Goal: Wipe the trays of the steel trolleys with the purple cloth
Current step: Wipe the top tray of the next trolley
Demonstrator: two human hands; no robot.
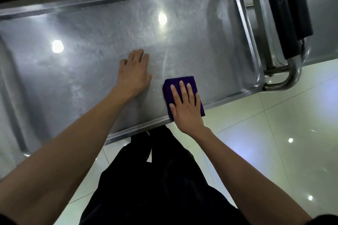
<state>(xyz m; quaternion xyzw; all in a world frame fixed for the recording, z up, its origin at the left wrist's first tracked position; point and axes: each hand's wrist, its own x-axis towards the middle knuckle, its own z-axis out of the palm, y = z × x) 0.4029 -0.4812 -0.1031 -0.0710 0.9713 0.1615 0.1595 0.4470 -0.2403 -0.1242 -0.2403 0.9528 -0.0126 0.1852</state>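
Observation:
A folded purple cloth lies on the steel trolley tray, close to the tray's near rim and right of centre. My right hand presses flat on the cloth with straight, spread fingers and covers most of it. My left hand rests flat on the bare tray, a little left of the cloth, fingers straight and together. The tray surface is scuffed and reflects ceiling lights.
The trolley's tubular steel handle rises at the tray's right end. A second steel trolley with black padded bars stands just beyond it. Glossy pale floor tiles lie to the right and below. My dark trousers are under the near rim.

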